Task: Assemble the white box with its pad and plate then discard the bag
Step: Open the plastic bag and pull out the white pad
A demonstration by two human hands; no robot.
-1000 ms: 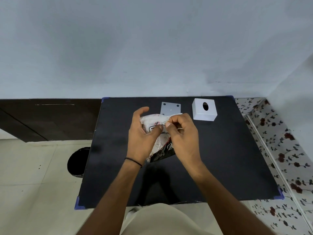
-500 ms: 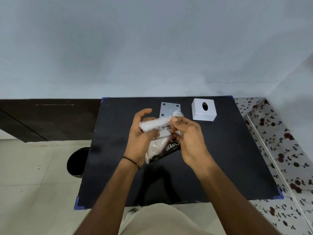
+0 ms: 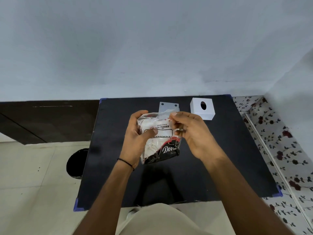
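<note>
A: Where's the bag?
B: Bag (image 3: pixel 159 141) up off the table (image 3: pixel 220 158), above its middle, white pad visible through the clear plastic.
A: And the hands?
B: Left hand (image 3: pixel 138 138) wrapped around the bag's left side, thumb pressed on the label. Right hand (image 3: pixel 189 131) pinching the bag's top right corner, other fingers curled.
A: Beyond the bag?
B: Plate (image 3: pixel 168 107) flat on the table just behind the bag, near edge hidden by it. White box (image 3: pixel 202 110) right of the plate, oval hole facing up.
A: Off the table?
B: Black bin (image 3: pixel 76 164) on the floor, left of the bag.
</note>
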